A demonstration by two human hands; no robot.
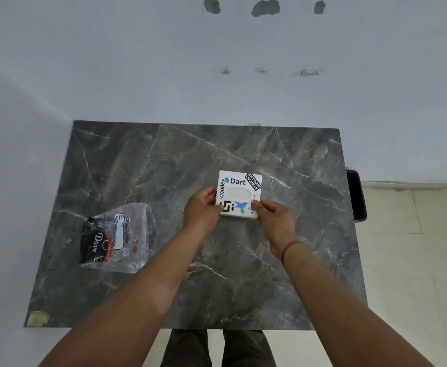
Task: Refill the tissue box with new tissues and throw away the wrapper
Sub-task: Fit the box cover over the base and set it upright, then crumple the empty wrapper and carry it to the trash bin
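A white square tissue box [239, 193] covered in stickers sits on the grey marble table [164, 165], right of centre. White tissue shows through its oval top slot. My left hand [202, 210] grips the box's near left corner and my right hand [272, 215] grips its near right corner. A clear plastic wrapper [116, 238] with a black and red printed band lies flat on the table to the left, well apart from both hands; it looks empty.
A black bin [356, 196] stands on the floor just past the table's right edge. A white wall runs behind the table and along its left side. A yellowish patch [37, 318] marks the near left corner.
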